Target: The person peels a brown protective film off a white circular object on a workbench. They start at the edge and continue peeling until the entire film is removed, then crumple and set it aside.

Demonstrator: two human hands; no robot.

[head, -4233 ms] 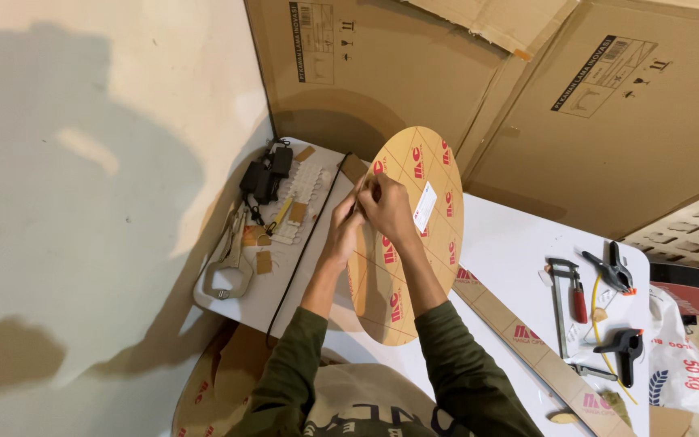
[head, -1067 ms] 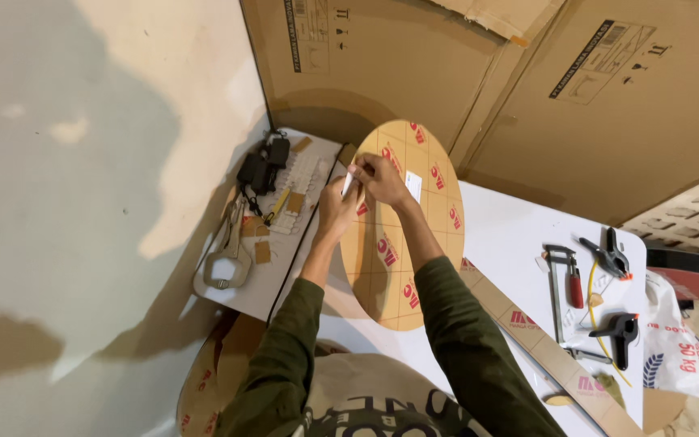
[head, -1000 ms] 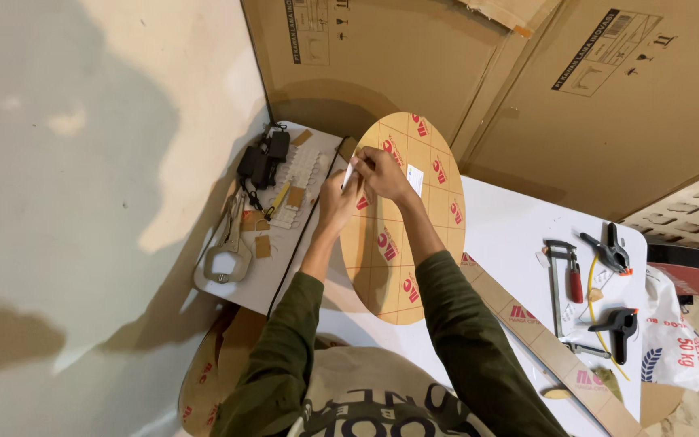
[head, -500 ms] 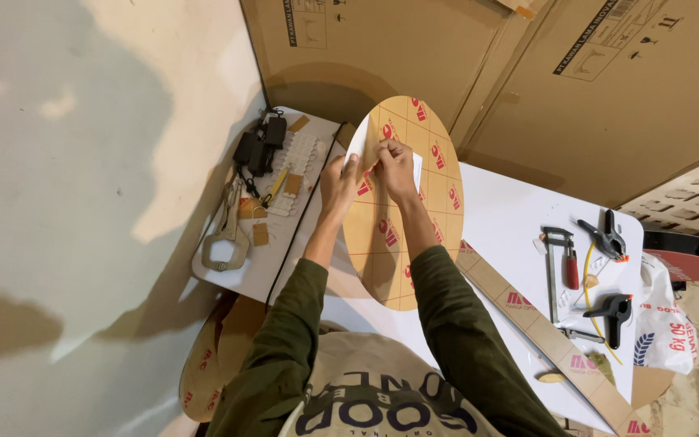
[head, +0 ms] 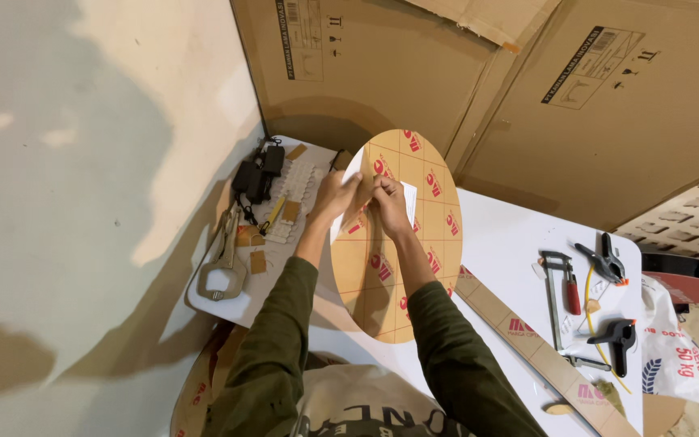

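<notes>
A round disc (head: 398, 243) faced with brown kraft paper, printed with a thin red grid and red marks, lies on the white surface (head: 511, 243) with its near edge overhanging toward the person. Both hands work at its upper left rim. The left hand (head: 340, 197) has its grip pinched on a curling strip of the paper backing, where a white underside shows beside the fingers. The right hand (head: 387, 204) has its grip pressed together on the same paper edge, next to a small bare white patch. A long flat strip (head: 540, 356) of the same paper-faced sheet lies just right of the disc. Farther right sit a red-handled bar clamp (head: 564, 295) and black spring clamps (head: 606, 260). Left of the disc are a black power adapter (head: 256, 174) and metal locking pliers (head: 224, 259). Large corrugated cardboard boxes (head: 414, 65) stand behind.
</notes>
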